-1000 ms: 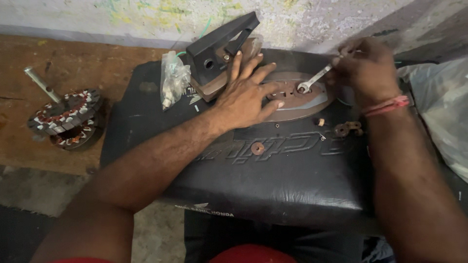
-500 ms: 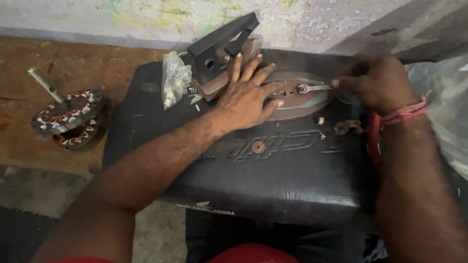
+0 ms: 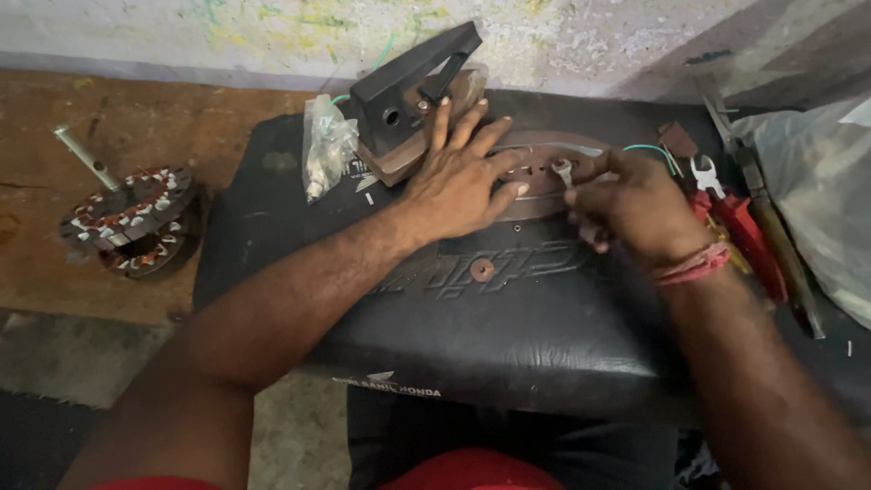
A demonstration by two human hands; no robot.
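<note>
My left hand lies flat, fingers spread, on a metal iron soleplate that rests on a black padded seat. My right hand grips a small silver spanner whose open jaw sits on the plate just right of my left fingertips. Behind my left hand lies the iron's dark handle and body, tipped on its side.
A clear plastic bag of small parts sits left of the iron body. A wound motor stator with a shaft lies on the brown floor at left. Red-handled pliers, another spanner and a plastic bag lie right. A washer rests on the seat.
My right hand has swung the spanner from the upper right down and leftward over the plate. My left hand stays pressed on the plate. The camera view has shifted right.
</note>
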